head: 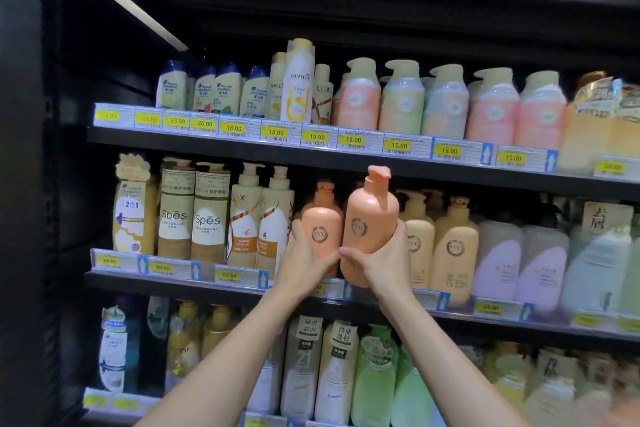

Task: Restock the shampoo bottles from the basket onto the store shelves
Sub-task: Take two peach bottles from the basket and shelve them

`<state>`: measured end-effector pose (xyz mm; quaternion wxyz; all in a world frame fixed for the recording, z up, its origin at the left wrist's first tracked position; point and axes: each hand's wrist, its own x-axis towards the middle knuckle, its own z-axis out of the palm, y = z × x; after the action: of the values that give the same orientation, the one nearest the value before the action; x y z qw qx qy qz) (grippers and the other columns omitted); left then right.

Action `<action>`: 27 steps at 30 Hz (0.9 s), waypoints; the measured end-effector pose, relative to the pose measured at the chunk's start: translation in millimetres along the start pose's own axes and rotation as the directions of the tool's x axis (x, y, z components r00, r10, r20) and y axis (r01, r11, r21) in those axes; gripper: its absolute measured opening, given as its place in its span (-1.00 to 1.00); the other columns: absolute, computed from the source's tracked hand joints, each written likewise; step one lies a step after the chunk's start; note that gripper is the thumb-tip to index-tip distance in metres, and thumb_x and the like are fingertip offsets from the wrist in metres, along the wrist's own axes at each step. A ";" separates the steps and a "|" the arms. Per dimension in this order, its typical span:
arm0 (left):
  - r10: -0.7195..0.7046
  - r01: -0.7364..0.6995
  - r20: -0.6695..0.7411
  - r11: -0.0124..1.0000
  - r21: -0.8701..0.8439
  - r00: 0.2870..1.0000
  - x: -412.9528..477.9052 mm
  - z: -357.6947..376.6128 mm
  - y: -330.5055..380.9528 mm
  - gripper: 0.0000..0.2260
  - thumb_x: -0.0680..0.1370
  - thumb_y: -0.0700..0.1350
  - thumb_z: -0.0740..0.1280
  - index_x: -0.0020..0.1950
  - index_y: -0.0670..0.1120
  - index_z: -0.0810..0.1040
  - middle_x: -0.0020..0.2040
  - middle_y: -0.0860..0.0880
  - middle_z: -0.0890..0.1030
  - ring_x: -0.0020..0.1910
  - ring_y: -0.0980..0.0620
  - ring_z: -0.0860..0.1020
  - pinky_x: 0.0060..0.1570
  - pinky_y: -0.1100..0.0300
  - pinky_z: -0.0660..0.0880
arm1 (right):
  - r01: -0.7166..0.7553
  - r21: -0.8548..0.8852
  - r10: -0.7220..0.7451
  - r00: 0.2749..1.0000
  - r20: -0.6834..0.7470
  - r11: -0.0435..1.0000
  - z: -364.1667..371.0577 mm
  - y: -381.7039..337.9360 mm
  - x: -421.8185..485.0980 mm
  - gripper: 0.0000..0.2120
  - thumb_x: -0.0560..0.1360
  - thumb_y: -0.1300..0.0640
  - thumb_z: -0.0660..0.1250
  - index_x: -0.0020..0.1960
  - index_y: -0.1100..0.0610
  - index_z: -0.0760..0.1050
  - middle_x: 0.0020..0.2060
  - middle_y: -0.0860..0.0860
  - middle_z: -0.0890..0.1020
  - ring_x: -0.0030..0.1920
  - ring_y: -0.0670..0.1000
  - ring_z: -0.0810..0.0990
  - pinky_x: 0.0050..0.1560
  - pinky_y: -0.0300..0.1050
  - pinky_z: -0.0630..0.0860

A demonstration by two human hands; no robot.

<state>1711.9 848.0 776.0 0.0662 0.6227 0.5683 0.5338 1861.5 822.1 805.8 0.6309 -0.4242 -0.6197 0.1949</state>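
Shampoo bottles [207, 218] stand in a row along the middle shelf [156, 282]; tall cream ones at the left, white pump bottles [244, 215] next. The left hand [304, 262] follows, its fingers curled round the side of a small orange bottle [320, 232] that is upright in the row; its base is hidden by the hand. The thumbs of both hands meet between the two orange bottles. A large orange bottle [370, 218] is held at the shelf's front edge, top leaning slightly right, its pump cap level with the price tags [398, 146] above; whether its base rests on the shelf cannot be told. The right hand [384, 263] grips its lower body. Yellow bottles [453, 246] stand just beside, then lilac bottles [498, 253].
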 end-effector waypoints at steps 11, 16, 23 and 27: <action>0.077 -0.071 -0.022 0.974 0.217 0.997 -11.1 1.8 2.1 -0.18 0.55 0.18 0.32 0.54 -0.23 -0.04 0.42 -0.23 0.25 0.29 -0.24 0.44 0.10 -0.07 0.48 | 0.016 -0.052 -0.017 1.000 -0.024 0.999 6.2 7.6 6.2 -0.12 0.20 0.08 0.63 0.34 0.04 0.16 0.15 -0.03 0.46 0.18 0.03 0.47 0.21 0.15 0.48; 0.158 -0.133 -0.062 0.946 0.294 0.986 -16.2 0.3 -2.2 -0.15 0.54 0.14 0.36 0.58 -0.22 -0.05 0.48 -0.19 0.15 0.34 -0.21 0.41 0.06 -0.03 0.51 | 0.033 -0.017 -0.033 0.999 -0.022 0.999 10.5 6.1 4.2 -0.09 0.25 0.14 0.61 0.40 0.03 0.11 0.14 -0.08 0.40 0.17 -0.03 0.42 0.23 0.07 0.44; 0.160 -0.146 -0.018 0.939 0.312 0.987 -19.5 -12.0 -0.7 -0.14 0.54 0.03 0.41 0.61 -0.16 -0.08 0.49 -0.15 0.26 0.41 -0.13 0.37 0.22 0.04 0.45 | 0.046 -0.017 -0.046 0.999 -0.013 0.999 20.5 5.1 7.6 -0.09 0.24 0.19 0.62 0.39 0.08 0.12 0.19 -0.03 0.42 0.20 -0.03 0.43 0.24 0.01 0.43; 0.160 -0.145 -0.024 0.940 0.309 0.987 -23.5 -12.6 -0.6 -0.16 0.55 -0.01 0.40 0.61 -0.15 -0.08 0.52 -0.14 0.20 0.42 -0.12 0.35 0.24 0.03 0.45 | 0.025 -0.093 -0.027 0.999 -0.021 0.995 23.7 21.6 4.1 -0.09 0.19 0.17 0.64 0.34 0.06 0.14 0.25 0.06 0.42 0.26 0.06 0.44 0.26 0.07 0.45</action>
<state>1707.3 823.3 767.1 -0.0864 0.6544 0.5957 0.4576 1845.7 844.4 788.6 0.6198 -0.4470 -0.6266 0.1529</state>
